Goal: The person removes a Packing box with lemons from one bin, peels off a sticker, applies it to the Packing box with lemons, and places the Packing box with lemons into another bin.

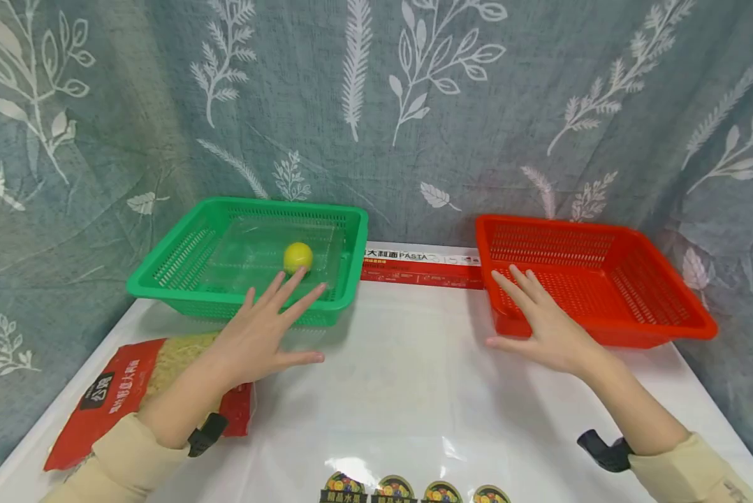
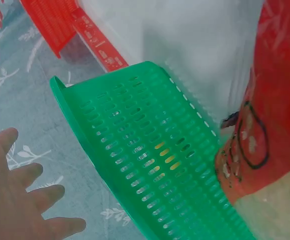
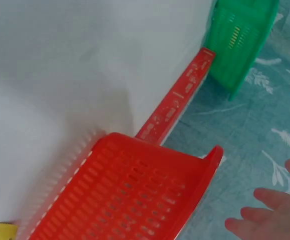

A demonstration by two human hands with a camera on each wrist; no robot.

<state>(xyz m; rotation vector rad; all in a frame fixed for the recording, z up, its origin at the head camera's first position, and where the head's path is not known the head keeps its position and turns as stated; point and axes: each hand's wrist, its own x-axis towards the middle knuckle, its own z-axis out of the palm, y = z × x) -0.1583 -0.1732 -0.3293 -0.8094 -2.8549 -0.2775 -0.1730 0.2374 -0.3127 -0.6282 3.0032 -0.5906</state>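
My left hand, fingers spread, is held in front of the green basket, its fingertips overlapping the basket's near rim in the head view. Inside that basket are a clear plastic container and a round yellow thing, partly behind a fingertip. On the other side, my right hand spreads its fingers by the near left corner of the red basket. Neither hand holds anything. Both wrist views show the fingers apart from the baskets. No contents show in the red basket.
A red pasta bag with a see-through window lies at the left, partly under my left forearm. Against the curtain, a long red-and-white pasta box spans between the baskets. Several round fruit stickers line the near edge.
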